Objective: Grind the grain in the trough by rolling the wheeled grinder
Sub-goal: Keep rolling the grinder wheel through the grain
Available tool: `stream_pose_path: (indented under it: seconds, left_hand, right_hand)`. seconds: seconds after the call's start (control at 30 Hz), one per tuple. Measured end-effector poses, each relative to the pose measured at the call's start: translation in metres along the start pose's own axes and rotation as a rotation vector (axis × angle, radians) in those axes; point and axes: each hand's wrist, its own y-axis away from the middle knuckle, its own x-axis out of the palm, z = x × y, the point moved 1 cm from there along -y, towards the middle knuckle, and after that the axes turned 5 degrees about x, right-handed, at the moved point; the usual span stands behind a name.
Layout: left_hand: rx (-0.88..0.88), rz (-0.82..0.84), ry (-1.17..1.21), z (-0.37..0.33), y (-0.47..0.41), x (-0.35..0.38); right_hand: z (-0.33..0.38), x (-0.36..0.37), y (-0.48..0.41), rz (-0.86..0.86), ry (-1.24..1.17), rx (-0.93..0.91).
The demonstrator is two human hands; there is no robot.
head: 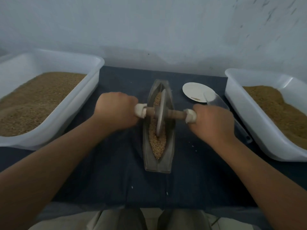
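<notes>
We gripped the wheeled grinder (160, 112) by its wrapped axle ends, our left hand (116, 110) curled round one and our right hand (214, 122) round the other. Its wheel stood in the grain (157, 143) inside the trough (149, 156), mid-way across the dark cloth (116, 180), between the left tub (93, 77) and right tub (235, 90) at its side edges. A small plate (196, 90) lay near the right tub.

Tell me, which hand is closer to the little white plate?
The right hand. It grips one end of the grinder just on the near side of the white plate. The left hand grips the other end, across the trough.
</notes>
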Motion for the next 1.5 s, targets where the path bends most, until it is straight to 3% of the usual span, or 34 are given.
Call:
stream_pose_path:
  seconds: [0.1,0.23,0.47,0.63,0.8,1.1,1.23,1.33,1.43,1.5]
  left_hand:
    - [-0.102,0.064,0.076,0.004,-0.038,0.007]
    - [-0.141,0.081,0.109,0.005,-0.04,0.005]
    - [-0.007,-0.115,0.127,-0.002,0.038,0.006]
    - [-0.057,-0.023,0.019,0.003,-0.004,0.012]
    - [-0.151,0.098,0.047,0.004,-0.056,0.008]
    - [0.045,-0.086,0.002,-0.004,0.037,-0.011]
    - [-0.061,0.001,0.007,0.001,0.006,0.008]
    - [-0.139,0.041,0.035,0.004,-0.04,0.015]
    - [-0.159,0.064,0.058,0.006,-0.053,0.011]
    - [-0.135,0.059,0.048,0.002,-0.036,0.006]
  right_hand:
    - [0.006,0.018,-0.043,-0.058,0.034,0.039]
    - [0.008,0.021,-0.066,0.038,0.073,0.024]
    - [0.002,-0.018,0.004,-0.031,0.0,-0.14]
    - [0.001,0.01,-0.024,-0.067,0.009,-0.032]
    - [0.006,0.027,-0.071,0.02,0.049,0.056]
    - [-0.003,-0.012,0.022,-0.05,-0.062,-0.084]
    - [0.005,0.005,-0.016,-0.09,0.007,-0.036]
    - [0.005,0.027,-0.059,-0.029,0.085,0.032]
    - [0.006,0.029,-0.073,0.043,0.065,0.063]
    - [0.007,0.019,-0.057,-0.005,0.056,0.014]
